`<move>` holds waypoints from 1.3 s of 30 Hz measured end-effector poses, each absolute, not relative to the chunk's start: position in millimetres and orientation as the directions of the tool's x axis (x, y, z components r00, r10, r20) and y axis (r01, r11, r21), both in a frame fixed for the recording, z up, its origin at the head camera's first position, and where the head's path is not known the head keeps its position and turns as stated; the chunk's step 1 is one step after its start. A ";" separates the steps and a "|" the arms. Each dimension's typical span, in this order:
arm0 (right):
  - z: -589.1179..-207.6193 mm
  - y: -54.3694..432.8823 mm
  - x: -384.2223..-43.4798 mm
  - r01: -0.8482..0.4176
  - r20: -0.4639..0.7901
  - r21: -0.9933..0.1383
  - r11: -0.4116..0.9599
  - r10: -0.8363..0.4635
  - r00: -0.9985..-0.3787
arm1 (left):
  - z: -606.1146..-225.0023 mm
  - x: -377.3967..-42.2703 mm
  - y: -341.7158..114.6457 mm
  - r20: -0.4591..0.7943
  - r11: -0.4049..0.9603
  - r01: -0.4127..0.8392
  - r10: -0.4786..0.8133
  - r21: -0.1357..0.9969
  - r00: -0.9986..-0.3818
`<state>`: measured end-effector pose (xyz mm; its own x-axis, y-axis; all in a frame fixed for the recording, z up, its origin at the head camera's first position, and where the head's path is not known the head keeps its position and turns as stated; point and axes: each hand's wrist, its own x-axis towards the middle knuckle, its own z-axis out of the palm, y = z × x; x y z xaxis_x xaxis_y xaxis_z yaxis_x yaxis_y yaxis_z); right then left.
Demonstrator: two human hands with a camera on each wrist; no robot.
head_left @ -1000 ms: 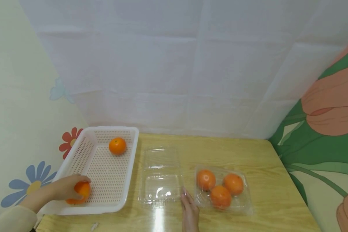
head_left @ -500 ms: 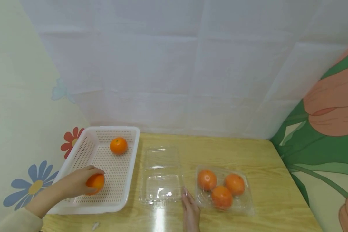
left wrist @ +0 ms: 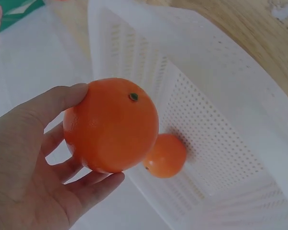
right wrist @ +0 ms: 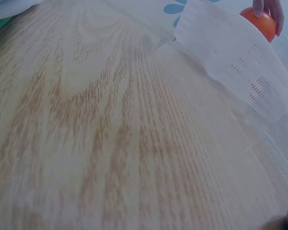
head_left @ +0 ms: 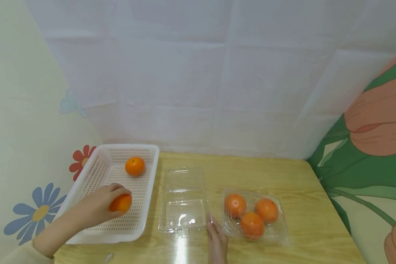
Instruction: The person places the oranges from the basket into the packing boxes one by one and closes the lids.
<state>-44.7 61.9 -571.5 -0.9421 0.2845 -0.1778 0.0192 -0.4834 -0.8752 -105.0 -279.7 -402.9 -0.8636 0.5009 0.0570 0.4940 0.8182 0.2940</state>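
Note:
My left hand (head_left: pixel 102 205) grips an orange (left wrist: pixel 113 124) between thumb and fingers, over the white plastic basket (head_left: pixel 153 165). The orange's green stem end shows in the left wrist view. A second orange (head_left: pixel 135 166) lies at the far end of the basket. To the right of the basket, a clear plastic clamshell box (head_left: pixel 184 212) lies unfolded on the table with nothing in it. My right hand (head_left: pixel 216 240) pinches the box's near right edge with its fingertips. Only bits of the right fingers show at the corner of the right wrist view.
Another clear plastic box (head_left: pixel 277 231) with three oranges (head_left: pixel 252 224) stands just right of my right hand. A small white scrap (head_left: pixel 108 257) lies near the front of the wooden table (head_left: pixel 303 190). A white sheet (head_left: pixel 191 80) hangs behind the table.
My left hand has moved right and slightly away across the basket, carrying the orange from its near left corner. The right hand and both clear boxes stay in place.

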 end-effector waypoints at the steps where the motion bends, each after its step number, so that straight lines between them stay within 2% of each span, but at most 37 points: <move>1: -571.6 62.0 -44.4 0.019 -0.176 -0.877 -0.481 0.285 -0.942 | -402.5 -104.1 -276.3 0.076 0.815 0.508 0.508 0.278 -0.858; 8: -573.1 63.3 -45.2 0.043 -0.199 -0.875 -0.483 0.278 -0.940 | -401.9 -97.7 -252.6 0.233 0.819 0.550 0.509 0.166 -0.829; 12: -573.6 63.6 -45.9 0.049 -0.208 -0.869 -0.492 0.274 -0.939 | -400.9 -96.1 -238.7 0.268 0.814 0.556 0.505 0.167 -0.820; 19: -573.9 63.7 -47.1 0.057 -0.221 -0.861 -0.505 0.270 -0.937 | -405.0 -93.8 -209.4 0.352 0.773 0.615 0.537 0.159 -0.766; 28: -575.0 63.6 -45.2 0.036 -0.184 -0.861 -0.508 0.245 -0.952 | -418.5 -90.0 -173.2 0.310 0.747 0.622 0.549 0.235 -0.776; 34: -577.8 67.2 -45.4 0.015 -0.184 -0.811 -0.584 0.232 -0.955 | -429.9 -91.3 -149.1 0.341 0.717 0.649 0.562 0.253 -0.753; 39: -578.2 68.3 -44.8 -0.005 -0.165 -0.807 -0.590 0.233 -0.958 | -442.7 -92.3 -137.7 0.307 0.712 0.627 0.548 0.317 -0.778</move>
